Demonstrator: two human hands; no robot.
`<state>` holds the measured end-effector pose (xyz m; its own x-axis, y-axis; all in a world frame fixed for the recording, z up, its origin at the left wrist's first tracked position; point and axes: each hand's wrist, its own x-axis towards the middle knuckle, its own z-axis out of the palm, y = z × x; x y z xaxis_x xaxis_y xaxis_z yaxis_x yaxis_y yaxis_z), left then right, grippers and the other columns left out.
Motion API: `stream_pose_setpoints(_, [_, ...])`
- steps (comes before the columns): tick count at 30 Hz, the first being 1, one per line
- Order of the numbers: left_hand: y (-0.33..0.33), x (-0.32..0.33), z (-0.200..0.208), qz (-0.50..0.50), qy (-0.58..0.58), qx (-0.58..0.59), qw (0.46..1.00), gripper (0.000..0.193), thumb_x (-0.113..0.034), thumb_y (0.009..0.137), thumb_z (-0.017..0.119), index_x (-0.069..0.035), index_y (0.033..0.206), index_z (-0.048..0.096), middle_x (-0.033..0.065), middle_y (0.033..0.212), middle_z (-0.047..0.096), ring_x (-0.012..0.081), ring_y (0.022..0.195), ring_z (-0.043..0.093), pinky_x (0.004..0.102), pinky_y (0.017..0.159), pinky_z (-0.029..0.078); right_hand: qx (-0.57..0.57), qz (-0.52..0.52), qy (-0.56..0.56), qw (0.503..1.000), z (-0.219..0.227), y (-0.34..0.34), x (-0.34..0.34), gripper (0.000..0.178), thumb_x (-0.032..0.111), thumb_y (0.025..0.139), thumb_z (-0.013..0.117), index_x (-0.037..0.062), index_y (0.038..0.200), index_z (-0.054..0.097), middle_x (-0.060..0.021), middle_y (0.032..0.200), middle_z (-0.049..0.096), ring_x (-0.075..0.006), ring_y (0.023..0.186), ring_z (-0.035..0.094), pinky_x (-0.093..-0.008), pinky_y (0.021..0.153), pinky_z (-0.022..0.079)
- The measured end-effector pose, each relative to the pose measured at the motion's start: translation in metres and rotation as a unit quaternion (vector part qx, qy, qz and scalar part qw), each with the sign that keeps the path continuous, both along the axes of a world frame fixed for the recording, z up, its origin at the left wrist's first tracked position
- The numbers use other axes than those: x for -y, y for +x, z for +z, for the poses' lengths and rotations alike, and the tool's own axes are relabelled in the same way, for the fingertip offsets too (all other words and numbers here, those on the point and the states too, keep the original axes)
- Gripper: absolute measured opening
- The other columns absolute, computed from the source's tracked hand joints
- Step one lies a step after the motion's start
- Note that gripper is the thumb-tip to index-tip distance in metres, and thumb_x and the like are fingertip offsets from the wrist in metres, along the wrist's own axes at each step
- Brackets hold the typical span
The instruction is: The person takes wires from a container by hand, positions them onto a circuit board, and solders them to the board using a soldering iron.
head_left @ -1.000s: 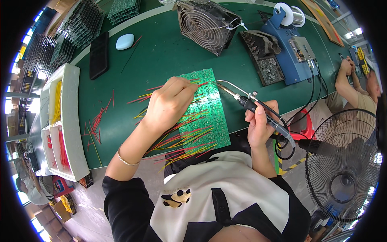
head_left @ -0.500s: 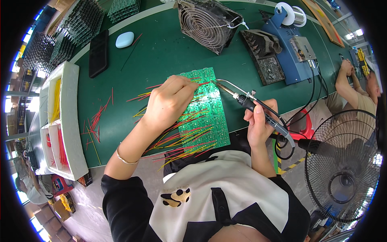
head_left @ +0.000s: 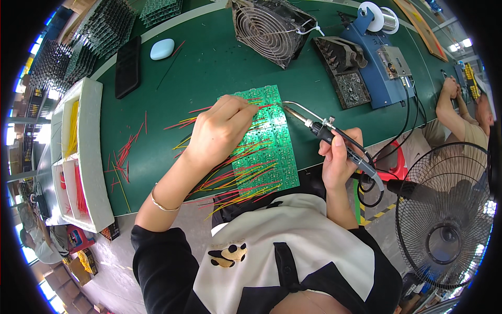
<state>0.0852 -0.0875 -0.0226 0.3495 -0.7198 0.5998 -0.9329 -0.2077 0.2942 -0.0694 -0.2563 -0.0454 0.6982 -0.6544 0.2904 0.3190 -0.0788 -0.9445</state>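
Circuit board [head_left: 277, 141], green, lying flat at the front edge of the green table [head_left: 204, 63], in the middle of the view. At the far left, a white foam tray [head_left: 95, 152] with compartments: long yellow wires [head_left: 71, 125] in the upper part, red wires [head_left: 80, 191] in the lower. Just beside the tray, a loose scatter of short wires [head_left: 124, 153], mostly red. Farther back, a black phone [head_left: 128, 68], then a small pale blue case [head_left: 162, 49]. Next, the left hand [head_left: 220, 125], over the board's upper left part, fingers pinched narrow on a red wire [head_left: 265, 106], with its end pointing right. Nearer the front, rows of mixed wires [head_left: 231, 180], red and yellow, laid across the board and sticking out past its left edge. Behind the board, a dark box fan [head_left: 266, 36] with a round grille. Then a soldering iron [head_left: 323, 133], held by its handle in the curled fingers of the right hand [head_left: 339, 162], tip at the board's upper right edge; hard to tell whether touching. Farther right, a black stand [head_left: 340, 55], a blue machine [head_left: 371, 70] with a spool [head_left: 384, 20], and a standing fan [head_left: 447, 233].
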Motion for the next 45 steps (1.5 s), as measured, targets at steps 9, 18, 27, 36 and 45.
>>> stream_pose_setpoints(9, [0.001, -0.001, 0.001, 0.007, 0.021, -0.004, 1.000, 0.021, 0.003, 0.066, 0.064, -0.003, 0.086, 0.062, 0.0072, 0.080, 0.059, 0.0206, 0.076, 0.061, 0.0286, 0.060, 0.051, 0.077, -0.018, 0.045, 0.996, -0.002, 0.002, 0.000, 0.015, 0.013, 0.085, 0.052, 0.0004, 0.083, 0.043, -0.0068, 0.061, 0.051, -0.0087, 0.047, 0.046, -0.0180, 0.043, 0.036])
stream_pose_setpoints(18, [-0.006, -0.006, 0.026, 0.036, 0.035, 0.048, 0.998, 0.021, 0.004, 0.066, 0.064, -0.005, 0.085, 0.063, 0.0048, 0.077, 0.059, 0.0194, 0.073, 0.060, 0.0275, 0.054, 0.050, 0.091, -0.015, 0.077, 0.993, 0.001, 0.000, 0.002, 0.014, 0.013, 0.085, 0.051, 0.0009, 0.083, 0.043, -0.0055, 0.056, 0.049, -0.0078, 0.046, 0.044, -0.0182, 0.042, 0.031])
stream_pose_setpoints(27, [-0.026, -0.004, 0.025, -0.004, 0.042, 0.044, 0.998, 0.022, 0.004, 0.062, 0.064, -0.004, 0.083, 0.061, 0.0040, 0.075, 0.057, 0.0186, 0.069, 0.059, 0.0278, 0.056, 0.049, 0.103, -0.019, 0.102, 0.989, 0.003, -0.014, -0.003, 0.014, 0.011, 0.084, 0.052, 0.0011, 0.081, 0.043, -0.0047, 0.055, 0.046, -0.0085, 0.044, 0.042, -0.0197, 0.043, 0.032])
stream_pose_setpoints(36, [-0.027, -0.001, 0.006, -0.028, 0.036, 0.038, 0.998, 0.022, 0.002, 0.062, 0.060, -0.001, 0.083, 0.059, 0.0049, 0.076, 0.055, 0.0173, 0.073, 0.058, 0.0272, 0.054, 0.049, 0.102, -0.015, 0.114, 0.988, -0.007, -0.025, -0.003, 0.014, 0.011, 0.083, 0.051, 0.0015, 0.079, 0.042, -0.0039, 0.054, 0.043, -0.0081, 0.042, 0.037, -0.0215, 0.041, 0.031])
stream_pose_setpoints(45, [-0.027, -0.003, 0.004, -0.030, 0.015, 0.022, 0.999, 0.018, 0.002, 0.065, 0.063, -0.001, 0.083, 0.059, 0.0075, 0.077, 0.057, 0.0207, 0.078, 0.062, 0.0277, 0.058, 0.052, 0.092, -0.016, 0.094, 0.991, -0.004, -0.021, -0.007, 0.016, 0.013, 0.083, 0.052, 0.0015, 0.080, 0.042, -0.0031, 0.052, 0.042, -0.0086, 0.041, 0.038, -0.0217, 0.040, 0.031])
